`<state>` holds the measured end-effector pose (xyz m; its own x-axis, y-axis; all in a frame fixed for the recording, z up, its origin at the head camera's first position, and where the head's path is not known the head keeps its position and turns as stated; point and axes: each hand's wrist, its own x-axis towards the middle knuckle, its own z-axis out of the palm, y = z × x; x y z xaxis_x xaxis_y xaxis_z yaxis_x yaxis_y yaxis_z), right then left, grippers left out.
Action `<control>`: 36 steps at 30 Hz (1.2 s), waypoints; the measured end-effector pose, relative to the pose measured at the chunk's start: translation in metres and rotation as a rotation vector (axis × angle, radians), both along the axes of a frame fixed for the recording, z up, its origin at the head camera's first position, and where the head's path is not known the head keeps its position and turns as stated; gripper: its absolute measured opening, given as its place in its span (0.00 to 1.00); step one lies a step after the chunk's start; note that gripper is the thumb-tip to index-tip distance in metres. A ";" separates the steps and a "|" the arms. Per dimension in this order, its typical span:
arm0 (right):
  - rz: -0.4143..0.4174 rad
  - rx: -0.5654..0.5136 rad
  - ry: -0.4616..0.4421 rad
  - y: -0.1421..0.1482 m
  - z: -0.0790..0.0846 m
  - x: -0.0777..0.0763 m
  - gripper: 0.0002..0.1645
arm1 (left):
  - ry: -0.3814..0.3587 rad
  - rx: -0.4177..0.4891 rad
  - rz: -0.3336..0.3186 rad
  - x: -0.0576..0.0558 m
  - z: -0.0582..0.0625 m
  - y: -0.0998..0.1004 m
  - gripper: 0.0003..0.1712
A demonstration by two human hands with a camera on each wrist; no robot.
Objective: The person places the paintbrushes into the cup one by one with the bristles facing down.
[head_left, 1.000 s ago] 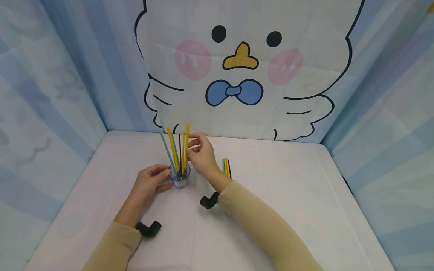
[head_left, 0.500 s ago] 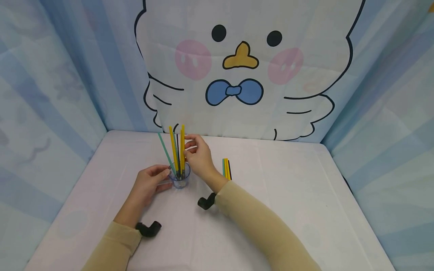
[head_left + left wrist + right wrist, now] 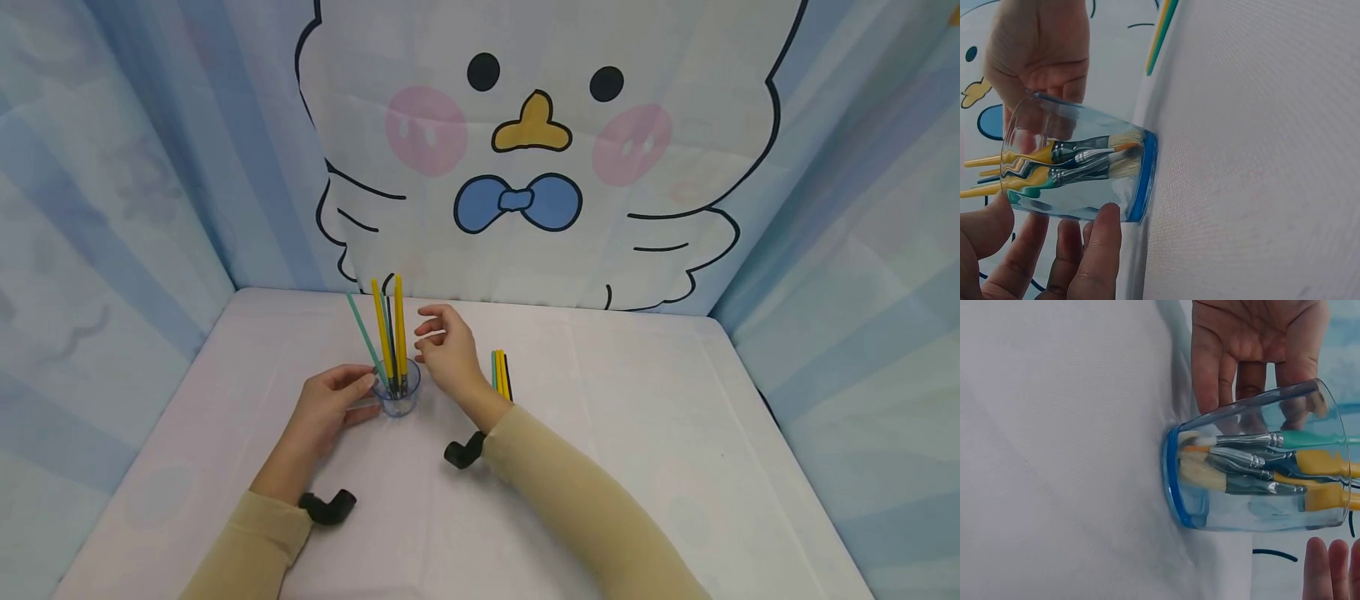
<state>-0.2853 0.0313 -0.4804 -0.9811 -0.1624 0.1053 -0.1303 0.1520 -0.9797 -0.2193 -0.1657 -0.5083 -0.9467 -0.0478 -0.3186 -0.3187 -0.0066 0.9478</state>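
A clear plastic cup (image 3: 397, 406) with a blue base stands on the table, holding several paintbrushes (image 3: 400, 325) with yellow, green and dark handles. Their bristles (image 3: 1200, 472) point down inside it, as the right wrist view shows through the wall. My left hand (image 3: 326, 408) holds the cup from its left side, thumb near the rim and fingers along the wall. To the right of the brush handles, my right hand (image 3: 450, 346) is raised with loosely bent fingers and nothing in them. A gap shows between its fingertips and the handles.
Several slim sticks (image 3: 500, 373), green, yellow and black, show behind my right wrist, their lower parts hidden. The white-covered table (image 3: 637, 433) ends at a cartoon-printed curtain (image 3: 525, 258). Black wrist mounts (image 3: 330, 507) stick out by both sleeves.
My right hand moved left with a yellow-handled brush, let go of it against the other handles, then drew back slightly right. The left hand and the cup stayed put.
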 end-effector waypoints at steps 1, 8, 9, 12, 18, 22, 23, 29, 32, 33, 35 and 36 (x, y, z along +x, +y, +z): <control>-0.003 0.000 -0.005 0.001 -0.001 0.000 0.28 | -0.001 -0.003 0.000 0.000 0.000 0.000 0.24; -0.022 0.013 -0.021 0.008 -0.003 0.003 0.28 | 0.006 -0.004 -0.002 0.000 0.000 0.000 0.23; -0.023 0.016 -0.023 0.009 -0.004 0.003 0.28 | 0.006 -0.001 -0.002 0.000 -0.001 -0.001 0.23; -0.031 0.022 -0.025 0.014 -0.005 0.003 0.27 | 0.008 0.010 -0.005 0.000 -0.001 -0.001 0.23; -0.049 0.011 -0.033 0.023 -0.007 0.004 0.27 | 0.008 0.025 -0.008 0.000 -0.001 -0.002 0.23; -0.062 0.024 -0.058 0.030 -0.007 0.005 0.28 | 0.006 0.025 -0.008 0.000 -0.001 -0.002 0.23; -0.065 0.027 -0.067 0.032 -0.007 0.005 0.28 | 0.006 0.024 -0.008 0.000 -0.001 -0.002 0.23; -0.076 0.017 -0.091 0.041 -0.007 0.007 0.29 | 0.012 0.027 -0.010 0.000 0.000 -0.003 0.22; -0.081 0.010 -0.089 0.046 -0.008 0.008 0.29 | 0.011 0.029 -0.013 0.000 -0.001 -0.003 0.23; -0.082 0.006 -0.090 0.047 -0.009 0.008 0.29 | 0.010 0.030 -0.013 0.000 -0.001 -0.003 0.23; -0.086 0.007 -0.094 0.050 -0.010 0.009 0.28 | 0.009 0.031 -0.015 -0.001 -0.001 -0.004 0.23; -0.087 0.007 -0.096 0.052 -0.011 0.010 0.28 | 0.008 0.030 -0.016 -0.001 -0.002 -0.004 0.23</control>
<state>-0.2754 0.0834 -0.4912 -0.9970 -0.0770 0.0091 -0.0217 0.1652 -0.9860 -0.2201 -0.1693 -0.5098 -0.9499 -0.0228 -0.3118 -0.3111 -0.0301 0.9499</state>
